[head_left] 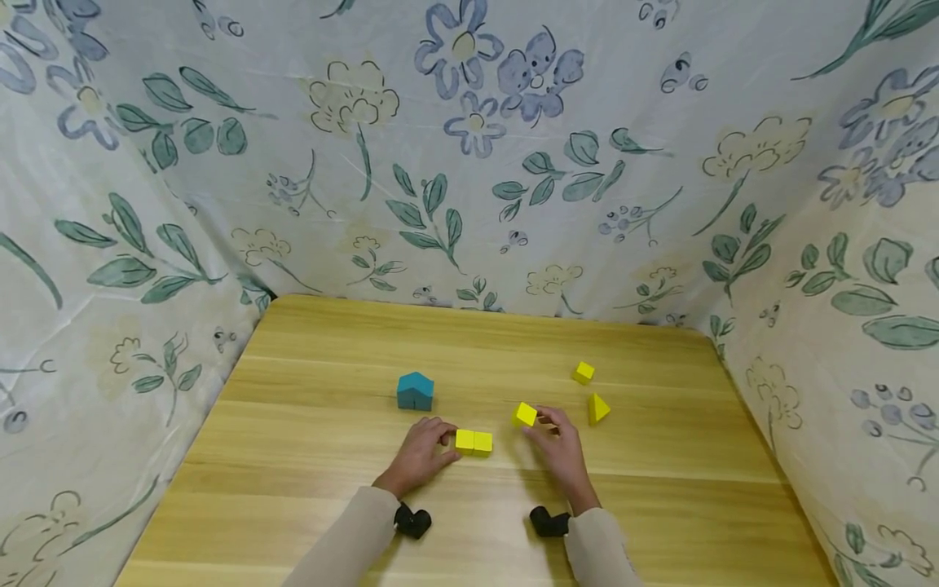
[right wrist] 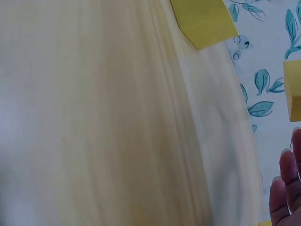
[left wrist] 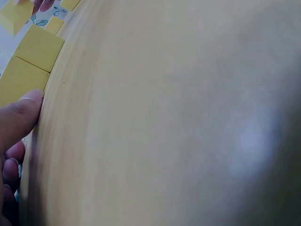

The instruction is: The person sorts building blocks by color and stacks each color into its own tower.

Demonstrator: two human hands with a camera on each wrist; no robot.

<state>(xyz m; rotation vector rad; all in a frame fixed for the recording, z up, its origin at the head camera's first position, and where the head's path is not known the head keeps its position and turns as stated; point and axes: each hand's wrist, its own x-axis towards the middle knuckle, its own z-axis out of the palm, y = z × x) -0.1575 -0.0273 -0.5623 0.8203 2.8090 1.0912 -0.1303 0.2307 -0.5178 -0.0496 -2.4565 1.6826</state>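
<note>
Two yellow cubes stand side by side on the wooden table, a left cube (head_left: 465, 441) and a right cube (head_left: 482, 443). My left hand (head_left: 421, 455) holds the left cube at its outer end; in the left wrist view the thumb (left wrist: 28, 108) lies at its near edge. Raised over the table, to the right of the pair, my right hand (head_left: 563, 452) pinches another yellow cube (head_left: 525, 414) between thumb and fingers, tilted. That held cube (right wrist: 294, 89) shows only partly at the right wrist view's edge, above the fingertips.
A blue house-shaped block (head_left: 415, 391) with a seam down its front stands behind my left hand. Beyond my right hand lie a small yellow cube (head_left: 583, 372) and a yellow triangular block (head_left: 598, 409). Flowered cloth (head_left: 469, 204) hangs around the table's (head_left: 330, 334) back and sides.
</note>
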